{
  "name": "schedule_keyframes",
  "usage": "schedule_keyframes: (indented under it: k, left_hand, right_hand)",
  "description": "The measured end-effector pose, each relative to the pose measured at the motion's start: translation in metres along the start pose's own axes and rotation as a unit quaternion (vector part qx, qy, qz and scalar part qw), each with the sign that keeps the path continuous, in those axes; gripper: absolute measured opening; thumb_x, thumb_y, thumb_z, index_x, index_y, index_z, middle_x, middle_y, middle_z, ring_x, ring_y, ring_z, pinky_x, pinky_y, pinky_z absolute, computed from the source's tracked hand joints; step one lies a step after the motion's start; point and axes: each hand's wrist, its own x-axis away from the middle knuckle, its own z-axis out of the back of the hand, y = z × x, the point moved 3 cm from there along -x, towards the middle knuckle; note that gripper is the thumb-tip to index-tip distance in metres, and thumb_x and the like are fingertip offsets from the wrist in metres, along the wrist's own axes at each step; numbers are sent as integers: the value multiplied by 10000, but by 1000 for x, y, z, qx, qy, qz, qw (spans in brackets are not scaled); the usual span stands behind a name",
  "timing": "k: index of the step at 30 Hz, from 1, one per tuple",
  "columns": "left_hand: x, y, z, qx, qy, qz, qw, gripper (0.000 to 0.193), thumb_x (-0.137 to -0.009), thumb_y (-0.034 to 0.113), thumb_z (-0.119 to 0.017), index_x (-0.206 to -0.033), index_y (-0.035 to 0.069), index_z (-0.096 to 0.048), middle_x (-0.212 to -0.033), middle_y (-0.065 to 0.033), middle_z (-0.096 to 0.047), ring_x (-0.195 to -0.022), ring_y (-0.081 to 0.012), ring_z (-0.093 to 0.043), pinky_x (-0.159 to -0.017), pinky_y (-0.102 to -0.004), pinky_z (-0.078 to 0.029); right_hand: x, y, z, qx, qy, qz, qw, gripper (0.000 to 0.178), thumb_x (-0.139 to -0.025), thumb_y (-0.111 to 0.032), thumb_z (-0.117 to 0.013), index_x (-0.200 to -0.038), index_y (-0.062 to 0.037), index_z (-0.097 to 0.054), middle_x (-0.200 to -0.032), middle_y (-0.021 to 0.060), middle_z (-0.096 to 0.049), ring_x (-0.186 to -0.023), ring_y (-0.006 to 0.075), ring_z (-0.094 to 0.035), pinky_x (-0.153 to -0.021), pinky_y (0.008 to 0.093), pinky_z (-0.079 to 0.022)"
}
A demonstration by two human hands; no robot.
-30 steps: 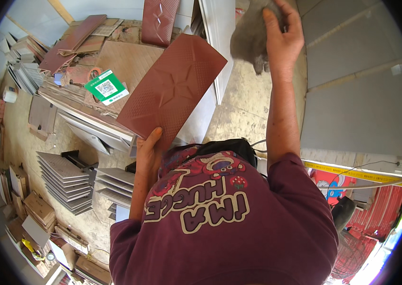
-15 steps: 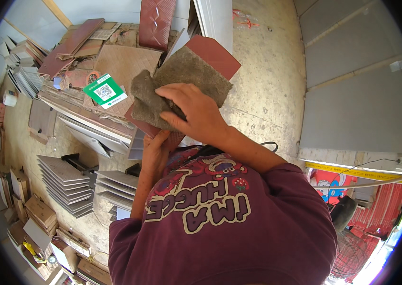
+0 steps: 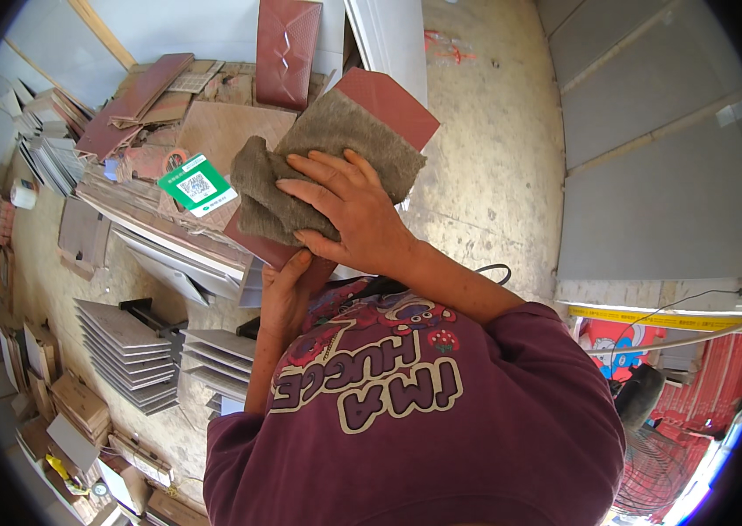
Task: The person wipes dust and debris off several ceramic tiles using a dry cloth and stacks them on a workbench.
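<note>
A dark red tile (image 3: 393, 110) with clipped corners is held up in front of my chest. Spread over most of its face lies a grey-brown cloth (image 3: 301, 180), bunched into a fold at its left side. My right hand (image 3: 358, 206) presses on the cloth, fingers stretched across it and the thumb tucked at its lower edge. From beneath, my left hand (image 3: 285, 289) grips the near edge of the tile, thumb on top; its other fingers are mostly hidden under the tile.
Beyond the tile, a low stack of boards (image 3: 239, 127) carries a green card with a square code (image 3: 197, 186) and loose tile pieces. A patterned red tile (image 3: 288, 53) leans behind it. Tile display racks (image 3: 130, 351) stand at left, a wire fan (image 3: 652, 469) at lower right.
My right hand has flattened, its fingers reaching farther over the cloth. The cloth's fold has shifted slightly left. My left hand keeps its grip on the tile.
</note>
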Motion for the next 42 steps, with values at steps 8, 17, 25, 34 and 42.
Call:
schedule_keyframes:
  k: [8, 17, 25, 34, 42]
  left_hand:
    - [-4, 3, -2, -4, -16, -24, 1000, 431, -863, 15, -598, -1273, -3, -466, -1217, -122, -563, -1110, -238, -557, -989, -386, -442]
    - [-20, 7, -4, -14, -42, -5, 999, 430, -857, 44, -622, -1260, 1, -482, -1204, -113, -572, -1092, -230, -564, -972, -368, -448]
    - [-28, 20, -1, -34, -38, 8, 999, 455, -855, 68, -632, -1274, 10, -466, -1216, -115, -563, -1097, -244, -563, -959, -385, -461]
    - [-26, 36, 8, -30, -41, -7, 999, 446, -868, 74, -625, -1277, 8, -458, -1227, -117, -556, -1109, -242, -558, -968, -392, -455]
    - [-39, 41, 26, 9, -91, -34, 995, 432, -899, 140, -630, -1282, 20, -469, -1231, -94, -564, -1118, -225, -557, -979, -362, -444]
  right_hand:
    - [-16, 28, 22, 65, 62, -26, 996, 553, -762, -301, -668, -1275, -149, -527, -1362, 97, -481, -1303, 307, -385, -1103, 521, -214]
    - [-13, 81, 63, 124, 175, -106, 971, 521, -783, -257, -683, -1265, -115, -544, -1330, 87, -520, -1277, 302, -416, -1079, 490, -273]
    - [-9, 77, 64, 124, 216, -118, 961, 488, -777, -177, -680, -1239, -88, -553, -1291, 108, -546, -1236, 322, -453, -1032, 439, -337]
    - [-4, 40, 21, 95, 173, -60, 978, 494, -735, -143, -686, -1209, -79, -562, -1258, 128, -563, -1189, 331, -498, -991, 452, -368]
    - [-14, -7, -15, 3, 47, -3, 999, 572, -746, -131, -683, -1284, -83, -495, -1291, 109, -539, -1199, 320, -490, -969, 432, -370]
